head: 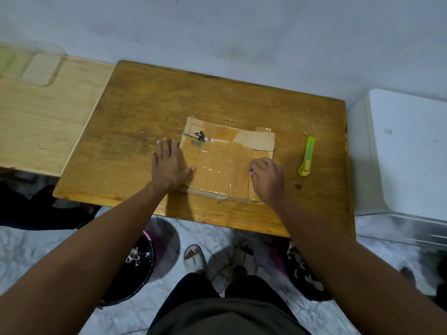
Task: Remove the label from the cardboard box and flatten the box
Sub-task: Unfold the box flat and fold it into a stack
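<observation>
A brown cardboard box (222,163) lies flat on the wooden table (145,112), covered with shiny clear tape and showing a black print with a red dashed border at its far left corner. My left hand (169,165) presses flat with straight fingers on the box's left edge, thumb stretched over the cardboard. My right hand (266,177) rests on the box's right part with fingers curled; whether they pinch tape there is not visible.
A green utility knife (306,153) lies on the table right of the box. A lighter wooden board (43,122) adjoins the table's left side, a white appliance (399,153) stands at the right. My feet and dark patterned items are on the floor below.
</observation>
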